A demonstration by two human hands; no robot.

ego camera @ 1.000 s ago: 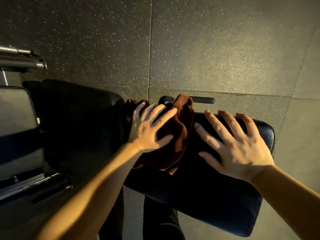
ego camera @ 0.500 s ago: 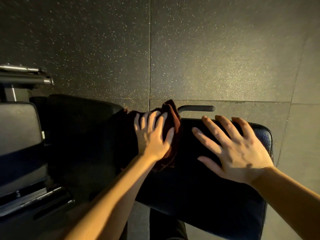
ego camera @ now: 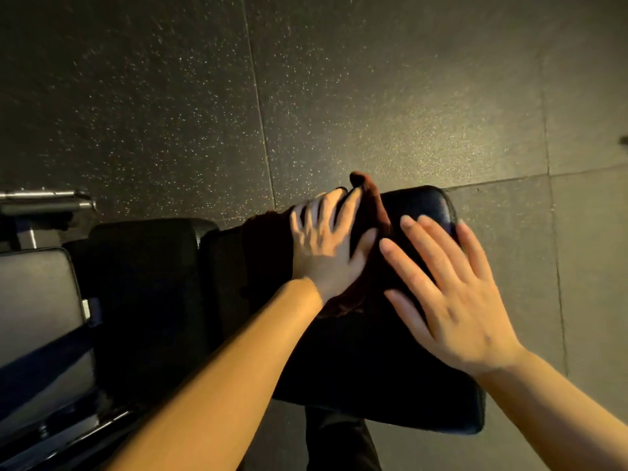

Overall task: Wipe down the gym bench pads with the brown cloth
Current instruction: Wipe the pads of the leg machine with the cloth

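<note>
1. The left hand presses the brown cloth flat-fingered onto the black seat pad, near its far edge.
2. The right hand rests there too, fingers spread, holding nothing.

1. One head-worn wide-angle camera is looking forward and steeply down from above the person's own arms.
2. It is sitting close: the left hand and right hand are filling the middle of the view.
3. It is taking in the bench pad below and the speckled floor beyond.
4. The wide lens is bending the floor seams.
</note>
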